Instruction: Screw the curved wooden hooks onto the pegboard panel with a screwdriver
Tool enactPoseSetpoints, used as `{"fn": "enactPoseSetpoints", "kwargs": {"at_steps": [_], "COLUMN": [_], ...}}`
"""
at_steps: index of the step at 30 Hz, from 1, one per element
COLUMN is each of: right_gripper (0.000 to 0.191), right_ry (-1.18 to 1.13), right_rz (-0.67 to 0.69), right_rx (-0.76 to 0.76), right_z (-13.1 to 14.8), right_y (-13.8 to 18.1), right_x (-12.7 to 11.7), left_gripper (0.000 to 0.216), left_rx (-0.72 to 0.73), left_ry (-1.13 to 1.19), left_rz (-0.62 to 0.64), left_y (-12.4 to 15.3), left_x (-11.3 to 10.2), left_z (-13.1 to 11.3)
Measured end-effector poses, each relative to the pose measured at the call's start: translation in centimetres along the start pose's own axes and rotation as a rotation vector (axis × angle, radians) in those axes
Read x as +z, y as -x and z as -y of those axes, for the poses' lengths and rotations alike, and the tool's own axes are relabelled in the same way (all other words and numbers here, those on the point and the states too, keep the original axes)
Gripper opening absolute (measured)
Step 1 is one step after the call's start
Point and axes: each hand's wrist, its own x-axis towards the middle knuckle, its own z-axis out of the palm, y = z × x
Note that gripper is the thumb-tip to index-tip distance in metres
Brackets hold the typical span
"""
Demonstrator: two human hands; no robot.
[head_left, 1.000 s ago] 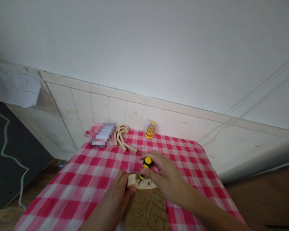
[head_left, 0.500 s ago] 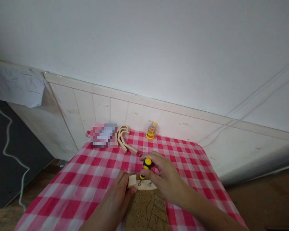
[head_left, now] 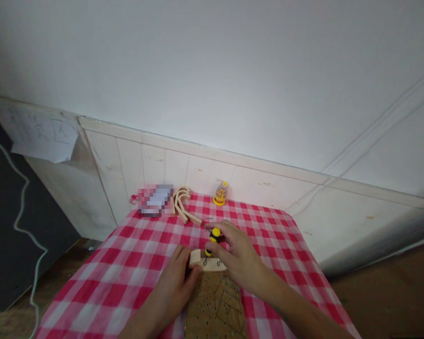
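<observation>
My right hand (head_left: 235, 254) is closed round a short yellow-and-black screwdriver (head_left: 214, 238), held upright with its tip on a screw in a pale curved wooden piece (head_left: 207, 260). That piece sits at the far end of a brown perforated wooden board (head_left: 215, 301) with line markings. My left hand (head_left: 175, 285) lies on the board's left side, thumb and fingers pressed against the wooden piece's left end.
The table wears a red-and-white checked cloth (head_left: 134, 263). At its far edge lie a blurred package (head_left: 154, 200), a stack of curved wooden strips (head_left: 183, 207) and a small clear-and-yellow bit holder (head_left: 220, 193). White panelled wall behind; a white cable (head_left: 24, 226) hangs at the left.
The view has shifted a little to the left and up; both hands keep their places on the wooden piece and the screwdriver.
</observation>
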Motion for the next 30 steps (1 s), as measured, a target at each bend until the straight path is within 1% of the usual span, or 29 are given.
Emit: {"fn": "enactPoseSetpoints", "kwargs": {"at_steps": [3,6,9,12,15,18,21,25,28,30], "right_gripper": [0.027,0.024,0.018,0.012,0.009,0.01,0.007,0.011,0.019,0.021], "right_ry": [0.051,0.067,0.081,0.089,0.077,0.08,0.101,0.113,0.122,0.133], "right_rz": [-0.03,-0.07,-0.108,-0.15,-0.182,-0.221,-0.245,-0.246,-0.246,-0.249], "right_rx": [-0.016,0.004,0.025,0.058,0.068,0.038,0.02,-0.003,-0.016,-0.015], "right_z": [-0.1,-0.5,-0.9,-1.0,-1.0,-1.1,-1.2,-1.1,-1.0,-1.0], "right_y": [0.1,0.0,-0.2,-0.3,-0.2,0.0,0.1,0.1,0.2,0.2], "right_x": [0.2,0.5,0.8,1.0,1.1,1.3,1.4,1.5,1.7,1.7], "left_gripper": [0.018,0.02,0.034,0.049,0.057,0.064,0.062,0.051,0.046,0.042], "left_rx": [-0.014,-0.036,-0.051,-0.024,0.021,0.073,0.112,0.138,0.151,0.15], "left_ry": [0.014,0.032,0.054,0.067,0.123,0.148,0.133,0.099,0.089,0.103], "left_rz": [-0.018,-0.027,-0.047,-0.051,0.033,0.13,0.184,0.192,0.185,0.134], "left_y": [-0.2,-0.4,-0.9,-1.9,-3.3,-4.4,-5.2,-6.0,-6.0,-5.6], "left_x": [0.0,-0.3,-0.8,-1.1,-1.0,-1.1,-1.6,-2.0,-1.4,-0.7], "left_z": [0.2,0.2,-0.2,-0.8,-1.0,-0.8,-0.7,-0.8,-0.6,-0.3]}}
